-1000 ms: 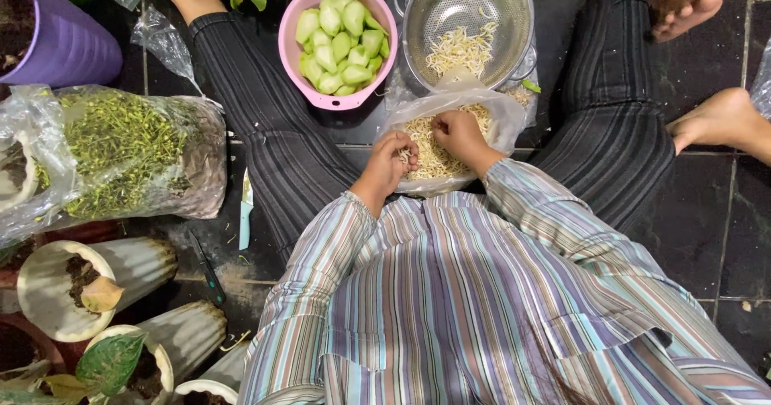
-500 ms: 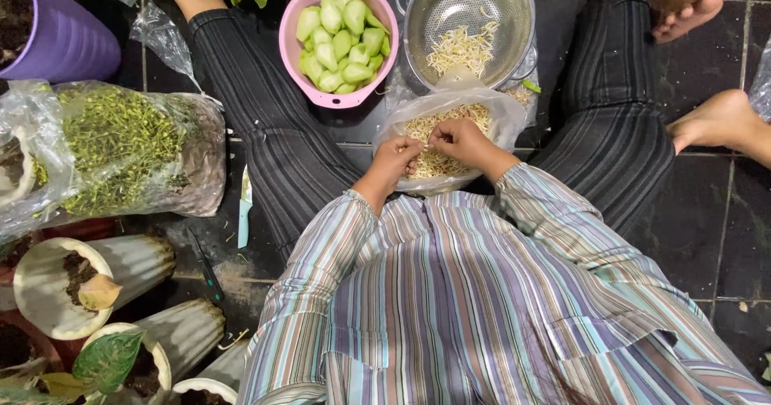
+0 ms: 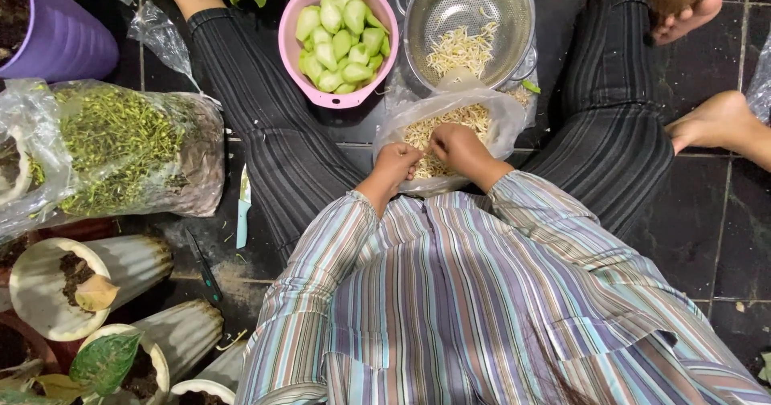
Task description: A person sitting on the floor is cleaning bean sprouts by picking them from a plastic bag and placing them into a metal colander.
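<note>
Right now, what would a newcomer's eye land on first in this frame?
Probably the pink bowl of pale green vegetable pieces at top centre, beside the metal colander with a few bean sprouts. Just below, the left hand and right hand meet over a clear plastic bag of sprouts. A large bag of green trimmings lies at left.

- Left hand (image 3: 395, 164), right hand (image 3: 454, 146): fingertips meet over bean sprouts (image 3: 450, 124); what they pinch too small to tell
- Purple pot (image 3: 48, 27): cut by left edge
- Bare foot (image 3: 727, 128): cropped at right edge
</note>
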